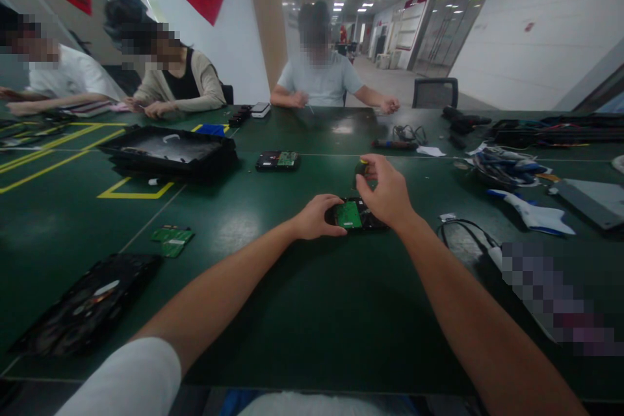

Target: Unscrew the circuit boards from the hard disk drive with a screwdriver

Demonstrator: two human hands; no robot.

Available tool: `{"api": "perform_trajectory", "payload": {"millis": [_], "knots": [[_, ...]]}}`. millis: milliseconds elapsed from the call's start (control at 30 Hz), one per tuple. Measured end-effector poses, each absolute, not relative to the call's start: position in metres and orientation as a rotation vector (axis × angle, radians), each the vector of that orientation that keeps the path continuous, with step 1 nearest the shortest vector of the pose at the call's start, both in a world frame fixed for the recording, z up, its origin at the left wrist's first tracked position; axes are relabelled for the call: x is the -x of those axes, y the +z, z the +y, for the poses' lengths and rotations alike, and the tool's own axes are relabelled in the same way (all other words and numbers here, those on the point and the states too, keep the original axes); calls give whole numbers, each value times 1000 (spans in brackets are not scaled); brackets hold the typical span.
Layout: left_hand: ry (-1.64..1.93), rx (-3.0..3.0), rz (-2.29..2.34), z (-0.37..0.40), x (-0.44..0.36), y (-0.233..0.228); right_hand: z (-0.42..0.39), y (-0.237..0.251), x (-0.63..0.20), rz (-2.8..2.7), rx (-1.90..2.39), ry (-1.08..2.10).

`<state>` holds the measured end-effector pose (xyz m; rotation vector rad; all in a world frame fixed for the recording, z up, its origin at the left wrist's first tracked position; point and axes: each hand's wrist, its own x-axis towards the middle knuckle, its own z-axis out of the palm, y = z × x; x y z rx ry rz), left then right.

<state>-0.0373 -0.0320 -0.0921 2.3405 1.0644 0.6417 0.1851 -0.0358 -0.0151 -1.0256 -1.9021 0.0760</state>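
Observation:
A black hard drive (349, 214) with a green circuit board facing up lies flat on the green table in front of me. My left hand (319, 216) grips its left end, thumb on the near edge and fingers on the far side. Above the drive's right part, my right hand (385, 187) holds a short screwdriver (361, 174) with a dark handle and yellow top, roughly upright. Its tip is too dark and small to make out, so I cannot tell whether it touches a screw. Farther off lies another hard drive (277, 160), board side up.
Loose green circuit boards (173, 240) and a black drive casing (92, 302) lie at left. Stacked black trays (170, 149) stand beyond. At right are a cable (468, 227), a blue-white glove-like item (533, 211) and a grey box (595, 198). Several people sit across the table (292, 318).

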Motion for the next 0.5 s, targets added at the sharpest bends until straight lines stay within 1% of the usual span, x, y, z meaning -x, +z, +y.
{"api": "perform_trajectory", "payload": {"millis": [267,500], "knots": [[639,-2340,1075,-33,37,-92,-39,-12,-185,-1962,987,-6],[659,-2349,1063,-33,37,-93,-34,-18,-185,-1818,1026,102]]}}
